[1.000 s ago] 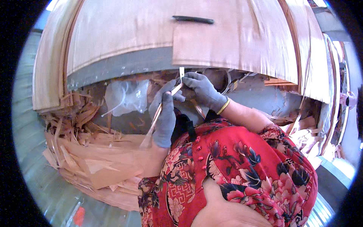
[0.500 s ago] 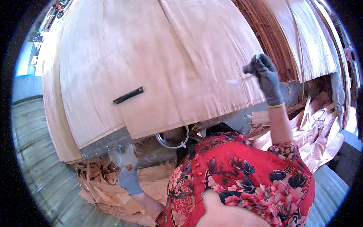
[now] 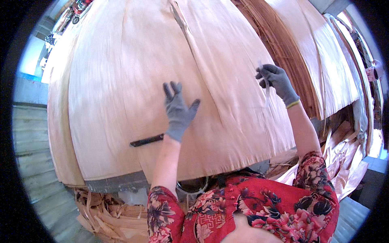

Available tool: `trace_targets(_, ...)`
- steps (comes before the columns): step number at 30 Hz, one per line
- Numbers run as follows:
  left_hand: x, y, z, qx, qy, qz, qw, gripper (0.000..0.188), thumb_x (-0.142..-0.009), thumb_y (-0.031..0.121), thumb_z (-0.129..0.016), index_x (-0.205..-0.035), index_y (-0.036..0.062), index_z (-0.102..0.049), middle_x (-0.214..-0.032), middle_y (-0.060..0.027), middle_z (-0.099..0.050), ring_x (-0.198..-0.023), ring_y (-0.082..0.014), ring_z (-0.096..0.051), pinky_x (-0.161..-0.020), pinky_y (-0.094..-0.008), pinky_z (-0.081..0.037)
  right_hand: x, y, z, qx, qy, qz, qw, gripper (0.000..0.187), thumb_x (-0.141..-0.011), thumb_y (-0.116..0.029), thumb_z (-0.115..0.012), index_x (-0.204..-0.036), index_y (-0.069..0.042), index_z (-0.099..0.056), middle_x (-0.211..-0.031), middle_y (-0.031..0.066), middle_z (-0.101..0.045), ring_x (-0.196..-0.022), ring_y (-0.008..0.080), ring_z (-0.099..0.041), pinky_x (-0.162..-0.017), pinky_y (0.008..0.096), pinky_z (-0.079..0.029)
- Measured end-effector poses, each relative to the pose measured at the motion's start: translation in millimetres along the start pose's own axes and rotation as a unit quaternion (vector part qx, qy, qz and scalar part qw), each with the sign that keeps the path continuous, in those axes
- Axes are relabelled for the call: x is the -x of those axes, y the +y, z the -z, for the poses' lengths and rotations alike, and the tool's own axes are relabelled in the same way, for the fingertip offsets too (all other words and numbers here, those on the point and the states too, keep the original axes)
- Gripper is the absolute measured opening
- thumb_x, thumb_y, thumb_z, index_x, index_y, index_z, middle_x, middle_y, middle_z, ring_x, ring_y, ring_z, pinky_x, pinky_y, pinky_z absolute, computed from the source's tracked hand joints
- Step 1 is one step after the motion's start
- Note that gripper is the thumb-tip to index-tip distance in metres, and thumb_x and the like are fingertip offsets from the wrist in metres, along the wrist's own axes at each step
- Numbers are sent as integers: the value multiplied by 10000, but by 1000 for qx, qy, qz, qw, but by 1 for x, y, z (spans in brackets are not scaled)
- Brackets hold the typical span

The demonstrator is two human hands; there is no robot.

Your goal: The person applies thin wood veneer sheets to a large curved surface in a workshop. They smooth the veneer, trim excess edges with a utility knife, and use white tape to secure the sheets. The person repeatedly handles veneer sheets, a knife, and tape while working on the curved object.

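A wide, pale wood veneer sheet (image 3: 150, 73) with lengthwise seams is spread in front of me. My left hand (image 3: 178, 115), in a grey glove, is over its middle with the fingers apart and nothing in them. Right of it, my gloved right hand (image 3: 278, 84) pinches a thin whitish strip (image 3: 267, 92), probably tape, that hangs down over the sheet. A slim black bar-shaped tool (image 3: 146, 141) lies on the veneer by my left wrist. Near the seam's far end, a narrow split (image 3: 181, 23) runs through the sheet.
Reddish-brown stacked veneer edges (image 3: 283, 40) lie to the right, beside another pale sheet (image 3: 324, 52). Torn veneer scraps (image 3: 109, 214) are heaped below the near edge, with more scraps (image 3: 336, 150) at the right. A ring-shaped roll (image 3: 192, 186) sits close to my body.
My left hand has come up from below the sheet's near edge to over its middle, without the whitish translucent piece near it before. My right hand has shifted slightly left, still pinching the strip.
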State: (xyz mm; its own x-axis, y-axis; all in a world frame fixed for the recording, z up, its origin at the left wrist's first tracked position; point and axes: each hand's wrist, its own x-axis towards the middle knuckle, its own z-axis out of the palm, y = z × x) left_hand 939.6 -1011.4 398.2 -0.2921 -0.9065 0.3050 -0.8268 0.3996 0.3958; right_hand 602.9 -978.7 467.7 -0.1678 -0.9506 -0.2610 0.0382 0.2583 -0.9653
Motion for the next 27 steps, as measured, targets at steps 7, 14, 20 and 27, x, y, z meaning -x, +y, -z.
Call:
trace_targets(7, -62, -12, -49, -45, -34, 32, 998, 960, -733, 545, -563, -1369, -42, -148, -1408, -207, -229, -1328, -346, -145, -1069, -469, -86, -100, 15, -141, 92, -62, 7, 994, 229, -841, -214, -585, -931, -8, -631, -732, 67, -629, -562, 114, -564, -514, 245, -470)
trace_targets(14, -55, -24, -62, -17, -56, 35, 998, 950, -726, 517, -584, -1369, -32, -154, -1402, -194, -254, -1327, -353, -146, -1067, -474, -88, -165, 35, -172, 145, -124, -23, 981, 177, -820, -167, -585, -788, -3, -642, -672, 54, -621, -549, 115, -567, -489, 244, -453)
trace_targets(20, -94, -60, -63, 13, 52, 55, 997, 926, -730, 482, -603, -1376, -9, -156, -1406, -195, -245, -1332, -359, -129, -1064, -480, -102, -190, 31, -167, -40, -19, 21, 999, 161, -851, -111, -542, -855, 31, -618, -741, 105, -639, -589, 145, -594, -510, 248, -476)
trace_targets(27, -127, -96, -74, -110, -22, 76, 991, 966, -735, 607, -520, -1395, 22, -125, -1443, -118, -212, -1331, -337, -162, -1040, -555, -64, -203, 30, -164, 3, -84, -9, 996, 191, -855, -138, -557, -899, 40, -611, -811, 126, -651, -657, 164, -630, -540, 266, -502)
